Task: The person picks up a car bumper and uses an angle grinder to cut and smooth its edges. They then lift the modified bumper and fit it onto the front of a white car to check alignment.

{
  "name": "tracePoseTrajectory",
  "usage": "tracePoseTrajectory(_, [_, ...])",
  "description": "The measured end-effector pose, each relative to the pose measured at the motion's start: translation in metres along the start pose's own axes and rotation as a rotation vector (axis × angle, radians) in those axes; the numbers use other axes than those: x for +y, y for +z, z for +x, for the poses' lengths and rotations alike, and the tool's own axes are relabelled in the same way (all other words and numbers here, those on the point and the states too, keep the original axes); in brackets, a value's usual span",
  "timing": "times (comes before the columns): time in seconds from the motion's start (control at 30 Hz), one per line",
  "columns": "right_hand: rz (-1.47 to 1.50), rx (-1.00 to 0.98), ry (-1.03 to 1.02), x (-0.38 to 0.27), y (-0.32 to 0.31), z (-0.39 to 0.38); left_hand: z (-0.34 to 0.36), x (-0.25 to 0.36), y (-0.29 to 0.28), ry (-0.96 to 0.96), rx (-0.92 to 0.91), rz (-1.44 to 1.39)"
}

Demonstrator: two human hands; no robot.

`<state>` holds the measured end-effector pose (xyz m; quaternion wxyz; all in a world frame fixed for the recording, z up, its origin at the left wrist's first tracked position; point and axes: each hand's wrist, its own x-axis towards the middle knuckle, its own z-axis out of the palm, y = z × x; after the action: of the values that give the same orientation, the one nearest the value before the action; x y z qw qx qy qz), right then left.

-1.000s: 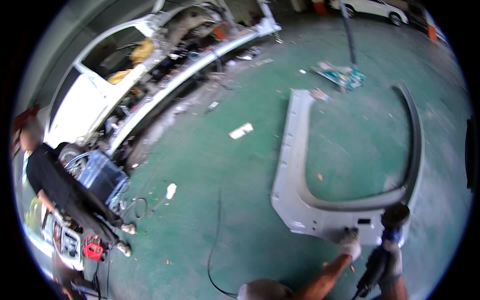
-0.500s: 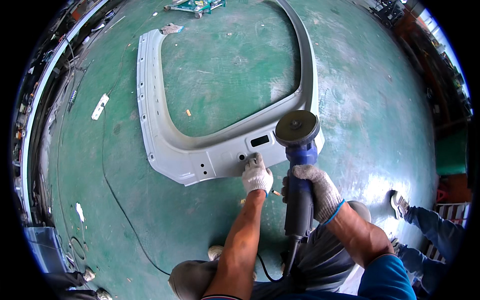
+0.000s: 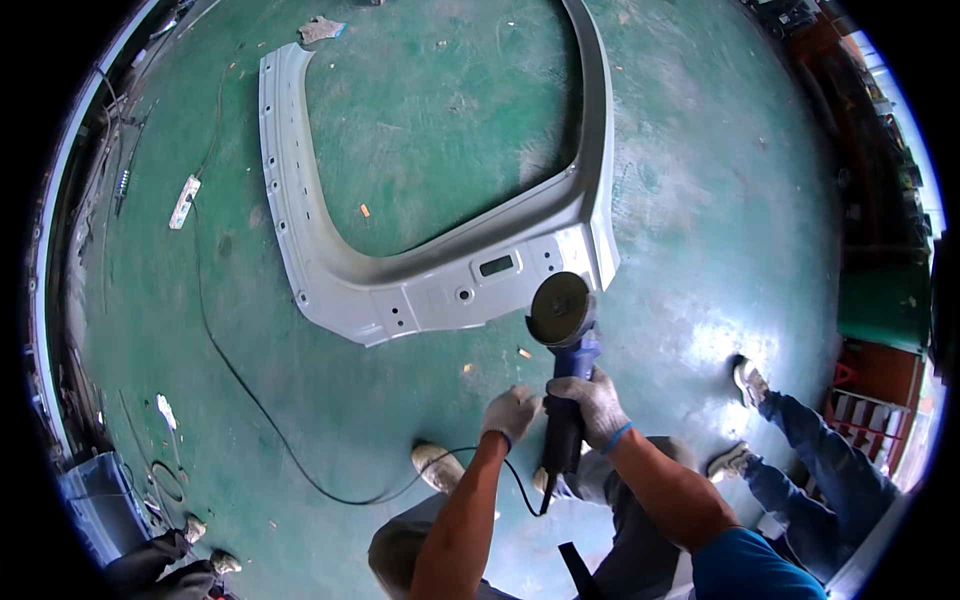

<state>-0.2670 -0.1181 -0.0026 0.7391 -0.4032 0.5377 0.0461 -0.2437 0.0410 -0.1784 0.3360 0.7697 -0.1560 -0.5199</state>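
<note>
Gripped upright in my right hand (image 3: 590, 405) is a blue and black angle grinder (image 3: 563, 435) with a round disc on top. Beside its body is my left hand (image 3: 512, 412), gloved and curled closed; what its fingers hold, if anything, is hidden. A black power cord runs from the grinder's lower end. Beyond the disc, a large grey stamped metal car panel (image 3: 430, 305) with an open middle lies on the green floor (image 3: 450, 160).
A white power strip (image 3: 183, 202) and cords lie at left. A plastic bin (image 3: 105, 505) stands lower left. Two people's legs show: jeans at right (image 3: 820, 470), dark trousers at left (image 3: 150, 565). A loose glove (image 3: 320, 29) lies above the panel; shelving lines the right side.
The view has swung down from the workshop. My left hand has left the panel and come back beside the grinder; my right hand and the grinder have shifted left and lower.
</note>
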Motion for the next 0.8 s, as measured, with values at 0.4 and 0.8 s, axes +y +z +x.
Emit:
tracePoseTrajectory(0.4, [-0.045,0.026,0.346,0.027,0.024,-0.138,-0.308,0.100,-0.046,-0.349,-0.336,-0.355])
tracePoseTrajectory(0.8, [-0.240,-0.228,0.394,0.014,0.009,-0.098,-0.222,0.093,-0.133,-0.276,0.022,-0.502])
